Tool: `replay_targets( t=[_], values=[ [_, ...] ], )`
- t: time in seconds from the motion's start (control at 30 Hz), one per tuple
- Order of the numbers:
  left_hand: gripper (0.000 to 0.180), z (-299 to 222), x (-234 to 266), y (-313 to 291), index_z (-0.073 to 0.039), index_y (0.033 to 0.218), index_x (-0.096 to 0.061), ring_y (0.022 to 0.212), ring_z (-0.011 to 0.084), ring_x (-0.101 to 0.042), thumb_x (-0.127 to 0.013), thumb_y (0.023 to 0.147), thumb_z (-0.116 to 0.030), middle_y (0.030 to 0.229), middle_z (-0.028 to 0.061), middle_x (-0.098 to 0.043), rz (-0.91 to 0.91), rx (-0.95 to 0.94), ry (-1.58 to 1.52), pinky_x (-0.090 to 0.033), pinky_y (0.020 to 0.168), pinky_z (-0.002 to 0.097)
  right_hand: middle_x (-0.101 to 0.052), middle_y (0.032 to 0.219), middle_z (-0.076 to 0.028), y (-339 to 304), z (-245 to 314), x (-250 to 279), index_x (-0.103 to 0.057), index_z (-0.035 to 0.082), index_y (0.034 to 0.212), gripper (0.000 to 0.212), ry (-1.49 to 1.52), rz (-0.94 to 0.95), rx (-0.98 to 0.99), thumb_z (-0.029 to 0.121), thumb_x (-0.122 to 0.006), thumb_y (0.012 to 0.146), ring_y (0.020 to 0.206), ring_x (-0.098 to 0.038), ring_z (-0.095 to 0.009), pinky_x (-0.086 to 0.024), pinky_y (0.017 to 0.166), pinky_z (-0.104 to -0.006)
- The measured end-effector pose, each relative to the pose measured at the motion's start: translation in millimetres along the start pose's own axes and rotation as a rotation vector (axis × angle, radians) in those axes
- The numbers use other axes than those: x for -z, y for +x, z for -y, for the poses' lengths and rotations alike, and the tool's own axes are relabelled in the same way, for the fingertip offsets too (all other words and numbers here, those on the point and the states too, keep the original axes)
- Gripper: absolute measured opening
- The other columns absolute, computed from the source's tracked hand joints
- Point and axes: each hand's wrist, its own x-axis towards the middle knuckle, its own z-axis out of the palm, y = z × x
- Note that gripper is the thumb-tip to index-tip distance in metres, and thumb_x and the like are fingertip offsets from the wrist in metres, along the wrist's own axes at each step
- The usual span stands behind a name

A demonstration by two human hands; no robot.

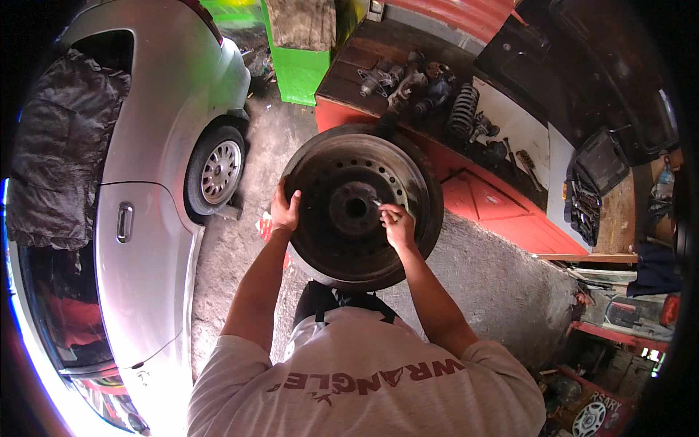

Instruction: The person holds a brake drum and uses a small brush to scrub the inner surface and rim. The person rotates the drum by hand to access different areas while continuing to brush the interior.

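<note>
A steel wheel (337,251) with a dark tyre round it is in front of me, its hollow side turned up toward me. A ring of small holes runs along its rim, and a round hub hole is at its centre. My left hand (285,210) grips the tyre's left edge, thumb on top and fingers going out of sight behind. Inside the wheel, right of the hub hole, my right hand (397,224) pinches a small metal piece (377,203), perhaps a bolt; it is too small to be sure.
A silver car (149,146) stands at the left. Behind the wheel is a red workbench (484,204) bearing a coil spring (463,111), greasy metal parts, a wire brush (528,166) and an open tool case (591,191). A green box (300,76) stands at the back; cluttered shelves (608,333) are at the right.
</note>
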Motion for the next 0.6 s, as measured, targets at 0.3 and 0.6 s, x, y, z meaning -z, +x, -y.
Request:
replay_targets(
  t=[0.3, 0.6],
  values=[
    [0.072, 5.9, 0.4, 1.9, -0.001, 0.142, -0.041, 0.128, 0.042, -0.047, -0.052, 0.093, -0.053, 0.137, 0.0254, -0.051, 0.031, -0.001, -0.012, -0.037, 0.108, 0.0456, -0.071, 0.102, -0.011, 36.4, -6.1, -1.2, -0.07, 0.006, 0.103, 0.018, -0.254, -0.191, 0.238, 0.001, -0.06, 0.089, 0.098, -0.068, -0.025, -0.051, 0.086, -0.033],
    [0.066, 9.1, -0.2, -2.9, -0.003, 0.143, -0.04, 0.127, 0.0409, -0.048, -0.05, 0.096, -0.048, 0.137, 0.0233, -0.051, 0.026, 0.02, -0.049, -0.037, 0.107, 0.0463, -0.071, 0.1, -0.005, 18.7, 22.5, -6.0, -0.071, 0.007, 0.107, 0.016, 0.018, -0.138, -0.101, 0.013, -0.063, 0.095, 0.082, -0.067, -0.012, -0.053, 0.071, -0.0299]
  ],
)
